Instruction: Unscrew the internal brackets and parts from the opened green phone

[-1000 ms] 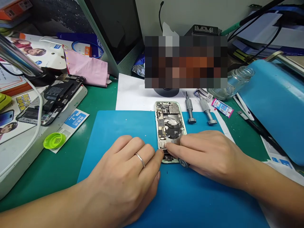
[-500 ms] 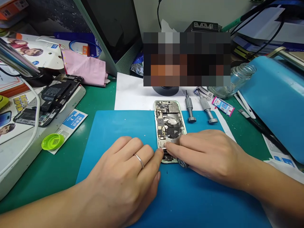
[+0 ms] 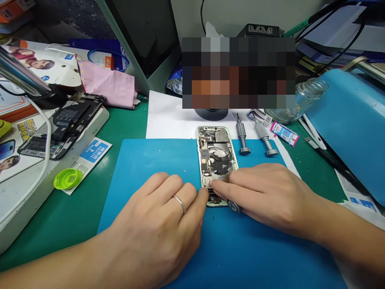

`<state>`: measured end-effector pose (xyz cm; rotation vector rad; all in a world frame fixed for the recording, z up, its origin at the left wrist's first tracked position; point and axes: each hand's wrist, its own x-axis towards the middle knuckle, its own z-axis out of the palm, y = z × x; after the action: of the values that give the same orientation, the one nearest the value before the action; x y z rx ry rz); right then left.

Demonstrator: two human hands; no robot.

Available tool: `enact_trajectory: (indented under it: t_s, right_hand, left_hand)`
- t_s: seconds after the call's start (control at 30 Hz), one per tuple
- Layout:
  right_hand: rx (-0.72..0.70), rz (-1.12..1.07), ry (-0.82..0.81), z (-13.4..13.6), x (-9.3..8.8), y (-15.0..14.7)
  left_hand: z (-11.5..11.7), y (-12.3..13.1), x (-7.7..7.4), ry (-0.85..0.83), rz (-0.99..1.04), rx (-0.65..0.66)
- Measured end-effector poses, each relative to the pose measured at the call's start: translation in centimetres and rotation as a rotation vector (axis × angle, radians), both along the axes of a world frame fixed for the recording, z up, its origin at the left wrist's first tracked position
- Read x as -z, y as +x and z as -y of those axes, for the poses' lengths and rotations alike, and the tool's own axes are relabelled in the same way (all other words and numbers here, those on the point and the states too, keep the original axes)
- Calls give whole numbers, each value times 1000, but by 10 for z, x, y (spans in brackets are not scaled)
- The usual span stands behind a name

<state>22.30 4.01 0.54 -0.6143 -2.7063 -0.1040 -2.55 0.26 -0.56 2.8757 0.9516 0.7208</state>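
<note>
Far edge of mat ran under phone; phone's top end stuck out past it, onto sheet. Wide stretch of mat lay L of phone, more nr the person; gap on R, btwn phone & drivers, was narrow. Phone lay approx. mid-bench, insides up, long axis running away from the person, far end a bit L. Drivers pointed tips away, knobs nr. L hand: fingers curled & together, index tip at phone's lower L edge; couldn't tell if it gripped anything. R hand: index tip on phone's lower insides, other fingers curled in, clamped on dark tool, mostly hidden. Count: 1 opened phone, 2 drivers on far side, 1 jar, 1 green cap, 1 dark panel on box at L.
</note>
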Motion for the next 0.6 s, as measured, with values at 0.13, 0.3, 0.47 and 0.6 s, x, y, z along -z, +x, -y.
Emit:
enact_trajectory:
  t_s: [0.13,0.3,0.47,0.6]
  right_hand:
    - [1,-1,-24,-2,0,1]
    - [8,-17,-56,-4,1,3]
    - [34,-21,-98,-4,4,4]
    - [56,-27,-132,-4,4,3]
  left_hand:
    - [0,-1,1,9,-14,3]
    - [-1,-1,1,4,-14,1]
    - [0,1,2,9,-6,-1]
    - [2,1,3,18,-4,0]
